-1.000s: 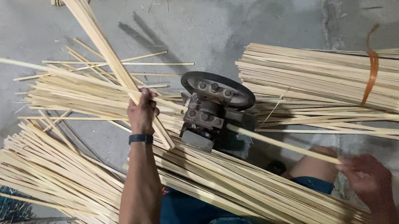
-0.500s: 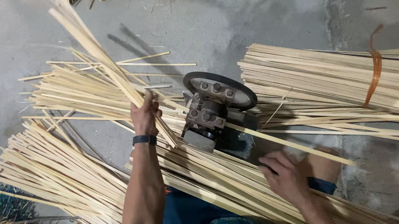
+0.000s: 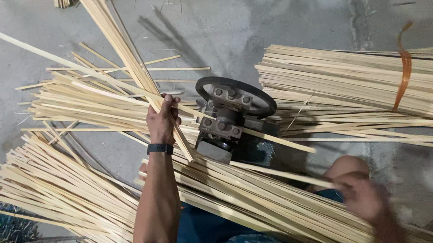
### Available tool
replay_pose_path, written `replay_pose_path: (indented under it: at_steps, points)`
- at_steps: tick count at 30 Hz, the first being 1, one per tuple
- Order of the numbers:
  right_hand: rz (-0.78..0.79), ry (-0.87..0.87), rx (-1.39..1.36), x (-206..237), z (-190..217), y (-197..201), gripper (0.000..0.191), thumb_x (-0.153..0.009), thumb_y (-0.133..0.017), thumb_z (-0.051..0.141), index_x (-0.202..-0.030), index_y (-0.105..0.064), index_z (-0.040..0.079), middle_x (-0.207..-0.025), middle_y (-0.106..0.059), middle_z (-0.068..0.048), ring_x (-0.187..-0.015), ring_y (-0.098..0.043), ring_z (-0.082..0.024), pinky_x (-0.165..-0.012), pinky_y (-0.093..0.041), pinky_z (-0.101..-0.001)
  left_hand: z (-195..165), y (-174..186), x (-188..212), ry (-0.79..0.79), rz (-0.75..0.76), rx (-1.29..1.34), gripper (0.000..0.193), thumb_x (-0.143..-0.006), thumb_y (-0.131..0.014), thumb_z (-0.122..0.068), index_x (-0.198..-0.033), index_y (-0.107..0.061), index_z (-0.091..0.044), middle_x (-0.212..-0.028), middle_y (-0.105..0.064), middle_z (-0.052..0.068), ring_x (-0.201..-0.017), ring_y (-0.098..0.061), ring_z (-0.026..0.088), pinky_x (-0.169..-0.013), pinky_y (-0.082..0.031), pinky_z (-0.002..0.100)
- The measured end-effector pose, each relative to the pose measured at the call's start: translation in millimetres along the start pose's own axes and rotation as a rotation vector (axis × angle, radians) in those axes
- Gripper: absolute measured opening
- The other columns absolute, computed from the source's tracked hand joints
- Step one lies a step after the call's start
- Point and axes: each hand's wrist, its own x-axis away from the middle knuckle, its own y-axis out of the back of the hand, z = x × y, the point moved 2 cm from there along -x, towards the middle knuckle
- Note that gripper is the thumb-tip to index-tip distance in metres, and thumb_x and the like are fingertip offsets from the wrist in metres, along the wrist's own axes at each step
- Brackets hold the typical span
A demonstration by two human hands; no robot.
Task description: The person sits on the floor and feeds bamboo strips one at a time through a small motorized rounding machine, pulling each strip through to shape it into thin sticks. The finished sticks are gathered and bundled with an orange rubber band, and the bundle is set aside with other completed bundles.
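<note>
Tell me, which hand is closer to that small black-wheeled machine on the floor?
Left. The left hand holds a bunch of bamboo strips just beside the machine; the blurred right hand is farther off, below and to its right.

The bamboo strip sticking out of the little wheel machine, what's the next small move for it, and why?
Probably pull it on through with the right hand, which seems to be gripping that strip; it still reaches back into the machine. The left hand holds finished strips.
</note>
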Motion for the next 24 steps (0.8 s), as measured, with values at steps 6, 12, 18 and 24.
replay_pose_path:
  at_steps: [6,12,18,24]
  points:
    - [-0.349,0.094,-0.147,14,-89,49,0.019,-0.093,-0.071,0.029,-0.102,-0.081,0.015,-0.085,-0.077,-0.011,-0.072,-0.074,-0.023,-0.071,-0.06,-0.0378,1,16,-9,-0.012,-0.01,0.057,0.023,-0.099,-0.071,-0.022,-0.108,-0.058,-0.005,-0.094,-0.073,0.008,-0.061,-0.054,0.01,-0.047,-0.046,0.026]
    - [-0.263,0.044,-0.081,-13,-36,44,0.015,-0.1,-0.074,0.026,-0.102,-0.081,0.013,-0.085,-0.074,-0.015,-0.073,-0.071,-0.027,-0.07,-0.057,-0.037,-11,42,-24,-0.061,-0.115,0.119,0.024,-0.102,-0.067,-0.027,-0.104,-0.056,-0.006,-0.089,-0.069,0.008,-0.063,-0.056,0.013,-0.049,-0.048,0.028]
    - [-0.459,0.433,-0.203,-12,84,26,0.029,-0.089,-0.072,0.028,-0.115,-0.075,0.014,-0.105,-0.075,-0.007,-0.089,-0.073,-0.022,-0.082,-0.059,-0.0424,-14,52,-26,-0.124,-0.123,0.341,0.029,-0.099,-0.069,-0.031,-0.105,-0.052,-0.009,-0.081,-0.056,0.006,-0.065,-0.06,0.018,-0.056,-0.057,0.037]
    - [-0.383,0.628,-0.219,-1,139,-2,0.025,-0.088,-0.073,0.024,-0.107,-0.076,0.008,-0.101,-0.073,-0.008,-0.099,-0.069,-0.022,-0.091,-0.055,-0.0431,2,56,-21,-0.062,-0.17,0.253,0.029,-0.099,-0.069,-0.033,-0.11,-0.054,-0.011,-0.082,-0.059,0.003,-0.059,-0.052,0.013,-0.047,-0.044,0.028]
